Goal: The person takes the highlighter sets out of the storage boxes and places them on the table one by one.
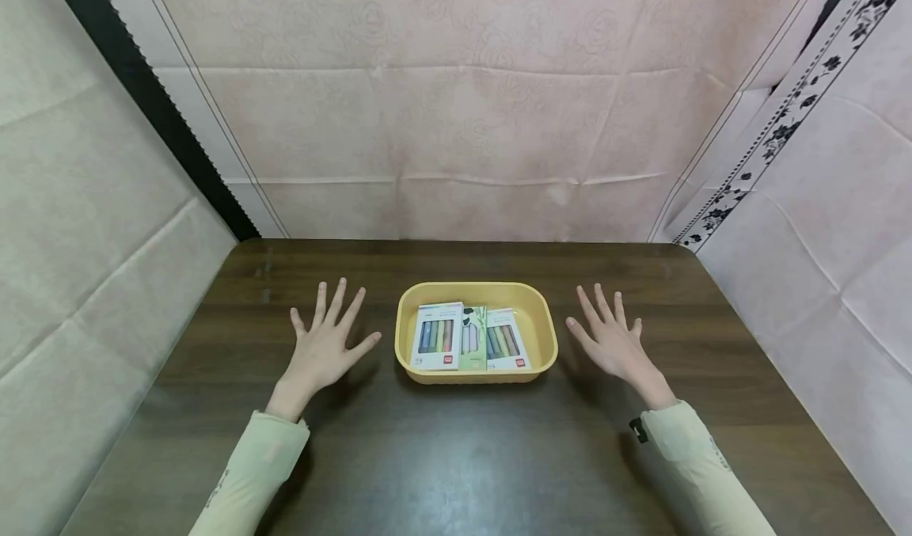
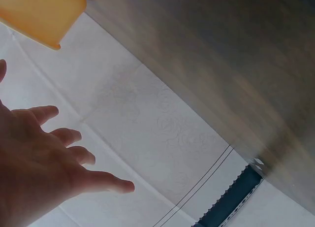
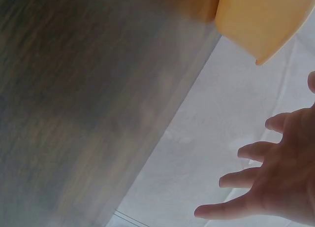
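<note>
A yellow plastic basket [image 1: 473, 377] stands on the table between the two hands. Inside it lie a white box [image 1: 437, 336] on the left, a green box [image 1: 473, 340] in the middle and another white box [image 1: 507, 341] leaning at the right; each has a picture of coloured sticks on its front. My left hand [image 1: 322, 351] is spread with straight fingers to the left of the basket, holding nothing. To the right of the basket, my right hand [image 1: 613, 344] is likewise spread and bare. Both wrist views show the basket's side wall [image 2: 42, 15] beyond the fingers.
The dark wooden table [image 1: 456, 457] has rounded far corners. Pale patterned cloth [image 1: 456, 124] hangs behind it, and more cloth [image 1: 826, 283] runs along the right side. A dark band of trim [image 1: 157, 108] edges the cloth at the left.
</note>
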`<state>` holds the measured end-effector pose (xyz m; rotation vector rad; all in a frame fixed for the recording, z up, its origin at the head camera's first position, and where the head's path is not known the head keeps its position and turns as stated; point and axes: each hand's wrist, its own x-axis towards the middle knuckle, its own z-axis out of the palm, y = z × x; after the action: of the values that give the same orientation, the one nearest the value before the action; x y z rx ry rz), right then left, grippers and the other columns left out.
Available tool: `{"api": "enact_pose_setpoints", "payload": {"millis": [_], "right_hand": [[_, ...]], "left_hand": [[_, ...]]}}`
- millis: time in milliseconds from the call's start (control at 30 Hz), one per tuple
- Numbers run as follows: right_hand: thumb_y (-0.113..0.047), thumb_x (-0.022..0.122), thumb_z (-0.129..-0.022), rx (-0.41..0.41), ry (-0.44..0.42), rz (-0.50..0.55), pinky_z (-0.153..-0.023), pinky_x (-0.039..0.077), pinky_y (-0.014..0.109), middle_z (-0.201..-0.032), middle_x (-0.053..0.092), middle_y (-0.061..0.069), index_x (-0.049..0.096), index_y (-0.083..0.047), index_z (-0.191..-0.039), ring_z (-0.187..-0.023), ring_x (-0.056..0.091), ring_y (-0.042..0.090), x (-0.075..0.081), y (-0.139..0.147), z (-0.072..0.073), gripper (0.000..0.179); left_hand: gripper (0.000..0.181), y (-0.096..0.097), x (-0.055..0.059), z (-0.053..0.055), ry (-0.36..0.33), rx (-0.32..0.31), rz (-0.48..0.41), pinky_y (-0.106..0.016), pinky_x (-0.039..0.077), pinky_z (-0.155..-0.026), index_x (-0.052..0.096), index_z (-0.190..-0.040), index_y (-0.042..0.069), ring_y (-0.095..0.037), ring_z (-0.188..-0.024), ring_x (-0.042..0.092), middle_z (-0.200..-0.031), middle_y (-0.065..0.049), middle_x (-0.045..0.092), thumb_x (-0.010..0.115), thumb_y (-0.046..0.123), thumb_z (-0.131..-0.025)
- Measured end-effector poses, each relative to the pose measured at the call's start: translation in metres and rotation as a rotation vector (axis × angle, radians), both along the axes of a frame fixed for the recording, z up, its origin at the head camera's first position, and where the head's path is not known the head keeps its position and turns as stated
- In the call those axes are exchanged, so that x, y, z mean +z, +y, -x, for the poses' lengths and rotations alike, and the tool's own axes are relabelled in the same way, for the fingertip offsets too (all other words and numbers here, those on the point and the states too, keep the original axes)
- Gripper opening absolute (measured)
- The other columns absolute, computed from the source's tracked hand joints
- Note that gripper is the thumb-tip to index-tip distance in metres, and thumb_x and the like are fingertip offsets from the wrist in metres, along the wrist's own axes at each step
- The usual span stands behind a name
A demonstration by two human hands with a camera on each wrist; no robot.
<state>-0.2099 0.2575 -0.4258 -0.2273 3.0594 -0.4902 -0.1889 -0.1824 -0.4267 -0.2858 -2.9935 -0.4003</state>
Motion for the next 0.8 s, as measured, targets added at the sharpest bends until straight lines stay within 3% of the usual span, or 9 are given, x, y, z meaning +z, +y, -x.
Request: {"api": "enact_pose_setpoints", "payload": {"millis": [167, 433, 600, 800], "right_hand": [[-0.056, 0.023, -0.091, 0.012, 0.002, 0.028, -0.089, 0.0, 0.076, -0.151, -0.007, 0.005, -0.003, -0.03, -0.143, -0.134, -0.013, 0.041, 0.004, -0.002, 0.0, 0.064], [-0.054, 0.022, -0.092, 0.041, 0.01, 0.105, -0.09, 0.009, 0.075, -0.152, 0.001, 0.007, 0.002, -0.029, -0.144, -0.136, 0.0, 0.041, 0.008, -0.005, 0.0, 0.061], [-0.049, 0.025, -0.094, 0.063, 0.006, 0.148, -0.089, 0.013, 0.074, -0.152, 0.002, 0.006, 0.005, -0.028, -0.144, -0.137, 0.005, 0.039, 0.011, -0.009, -0.001, 0.058], [-0.048, 0.026, -0.094, 0.093, 0.02, 0.199, -0.099, 0.018, 0.064, -0.151, 0.005, 0.008, 0.007, -0.024, -0.145, -0.136, 0.012, 0.036, 0.016, -0.014, -0.004, 0.059]], "left_hand": [[0.079, 0.0, 0.003, 0.0, 0.005, -0.005, -0.004, -0.07, -0.006, -0.096, 0.0, -0.143, 0.032, -0.025, -0.136, -0.02, -0.15, 0.002, -0.013, 0.031, 0.07, -0.081], [0.076, 0.001, 0.006, 0.001, 0.017, -0.039, -0.063, -0.068, 0.002, -0.099, 0.002, -0.143, 0.032, -0.025, -0.139, -0.012, -0.151, 0.004, -0.009, 0.039, 0.062, -0.084], [0.074, 0.003, 0.007, 0.001, 0.02, -0.052, -0.096, -0.063, 0.01, -0.102, 0.001, -0.143, 0.033, -0.026, -0.139, -0.006, -0.152, 0.002, -0.006, 0.037, 0.062, -0.085], [0.073, 0.005, 0.009, 0.001, 0.03, -0.066, -0.121, -0.061, 0.014, -0.103, 0.001, -0.143, 0.033, -0.028, -0.139, 0.0, -0.152, -0.001, -0.001, 0.033, 0.064, -0.085]]}}
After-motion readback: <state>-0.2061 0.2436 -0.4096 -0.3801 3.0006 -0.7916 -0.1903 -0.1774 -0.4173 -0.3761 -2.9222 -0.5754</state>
